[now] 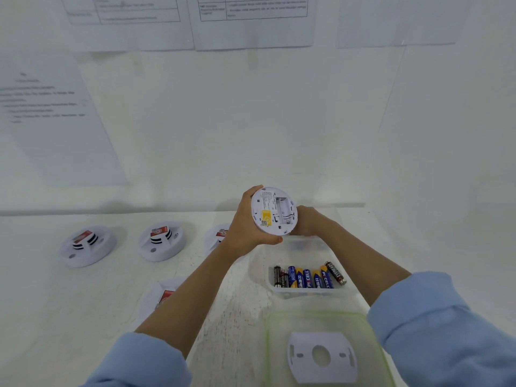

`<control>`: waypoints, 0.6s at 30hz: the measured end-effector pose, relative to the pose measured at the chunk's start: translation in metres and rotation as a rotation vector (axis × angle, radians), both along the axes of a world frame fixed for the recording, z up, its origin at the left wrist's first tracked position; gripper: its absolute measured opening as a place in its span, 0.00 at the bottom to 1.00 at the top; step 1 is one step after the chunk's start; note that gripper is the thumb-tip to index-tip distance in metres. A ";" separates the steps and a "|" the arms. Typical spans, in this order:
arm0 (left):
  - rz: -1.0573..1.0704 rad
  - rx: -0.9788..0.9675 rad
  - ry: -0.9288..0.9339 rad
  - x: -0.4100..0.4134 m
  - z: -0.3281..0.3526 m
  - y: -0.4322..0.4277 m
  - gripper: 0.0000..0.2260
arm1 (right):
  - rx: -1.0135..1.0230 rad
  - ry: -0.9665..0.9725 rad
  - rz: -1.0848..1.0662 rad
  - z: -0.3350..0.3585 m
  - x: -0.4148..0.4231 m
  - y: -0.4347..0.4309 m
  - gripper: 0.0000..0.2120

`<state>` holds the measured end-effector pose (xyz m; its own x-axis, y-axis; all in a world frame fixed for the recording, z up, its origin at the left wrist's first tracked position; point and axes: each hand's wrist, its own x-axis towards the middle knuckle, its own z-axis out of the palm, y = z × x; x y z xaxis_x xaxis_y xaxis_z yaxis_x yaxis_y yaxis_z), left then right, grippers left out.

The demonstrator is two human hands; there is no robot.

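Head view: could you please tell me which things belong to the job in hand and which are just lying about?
In hand: smoke detector, held by left hand and right hand; batteries; mounting plate.
Lying about: other detectors on the table; wall papers.

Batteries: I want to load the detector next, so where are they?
In the head view the batteries lie in a clear tub right of centre, below the held smoke detector and beyond the white mounting plate.

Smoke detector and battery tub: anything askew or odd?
Minor: the smoke detector in the left hand shows an empty battery bay, and the black battery at the right end of the tub lies slanted, unlike the row beside it.
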<state>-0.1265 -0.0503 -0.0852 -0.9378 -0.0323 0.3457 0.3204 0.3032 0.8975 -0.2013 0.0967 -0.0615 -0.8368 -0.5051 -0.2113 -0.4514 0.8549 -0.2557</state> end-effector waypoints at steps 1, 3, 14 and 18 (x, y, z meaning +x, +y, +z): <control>0.002 -0.002 -0.002 0.000 0.000 0.000 0.46 | -0.013 -0.009 0.004 0.000 0.000 0.001 0.17; -0.003 0.000 -0.001 0.001 0.000 0.001 0.46 | -0.076 -0.040 -0.012 0.001 -0.001 0.004 0.16; -0.043 0.014 -0.010 0.007 0.002 0.002 0.45 | -1.134 -0.215 -0.325 0.050 0.017 0.037 0.11; -0.040 -0.004 0.016 0.009 0.004 0.007 0.44 | -1.133 -0.009 -0.178 0.053 0.034 0.033 0.14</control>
<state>-0.1171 -0.0429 -0.0814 -0.9327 0.0062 0.3607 0.3465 0.2935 0.8909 -0.1674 0.1302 -0.0085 -0.9162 -0.2837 0.2830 -0.3415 0.1834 -0.9218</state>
